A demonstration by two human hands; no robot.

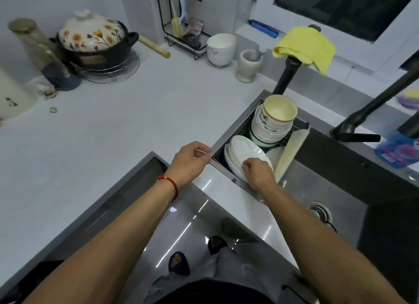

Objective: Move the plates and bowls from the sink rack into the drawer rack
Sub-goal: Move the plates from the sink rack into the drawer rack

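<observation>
My right hand (255, 173) closes on the front plate (247, 153); left hand (192, 158), loosely curled and empty, should support its rim while lifting.

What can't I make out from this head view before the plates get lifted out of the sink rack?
- Right hand fingertips: curled over the plates, so the grip itself is hidden.
- Plate count: the plates overlap, so only rim edges show.
- Lower bowls: nested, so their insides are hidden.
- Sink rack floor: covered by dishes.
- Drawer rack: not identifiable in the head view.
- Left hand: loosely curled; motion blur hides any contact.
</observation>
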